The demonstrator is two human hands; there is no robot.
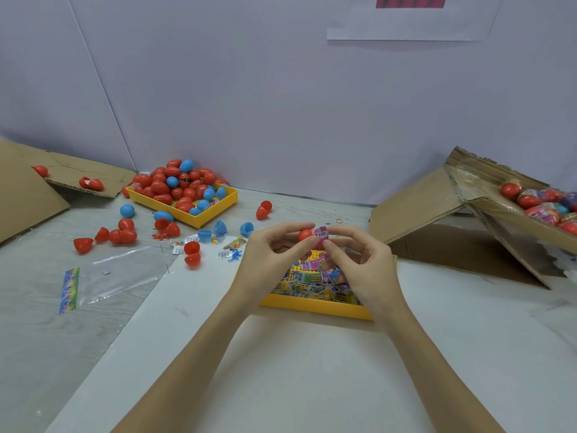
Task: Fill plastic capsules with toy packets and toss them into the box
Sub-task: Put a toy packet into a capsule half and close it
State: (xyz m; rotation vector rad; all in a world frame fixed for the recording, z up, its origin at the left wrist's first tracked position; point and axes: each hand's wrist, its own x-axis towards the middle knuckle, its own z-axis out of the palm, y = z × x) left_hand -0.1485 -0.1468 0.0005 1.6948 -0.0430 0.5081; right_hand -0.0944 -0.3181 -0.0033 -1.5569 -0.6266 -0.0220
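packet meets capsule over the tray

the left hand point(271, 252) pinches a red plastic capsule half point(305, 235) – the right hand point(362, 260) fingers pinch a pink printed toy packet point(321, 235) against it, above the yellow plastic tray of packets point(315, 304) mid-desk. the open cardboard box point(487, 210) of filled capsules sits at the desk's right edge.

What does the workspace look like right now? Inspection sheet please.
Surface: pale grey table with white sheet.
Job's things: red plastic capsule half and pink toy packet held together; yellow packet tray; yellow capsule tray; open cardboard box on the right.
Clutter: loose capsule halves, clear plastic bag.
Hands: left hand grips capsule half; right hand pinches packet.
Cables: nothing seen.
Surroundings: plain pale wall, cardboard flap.
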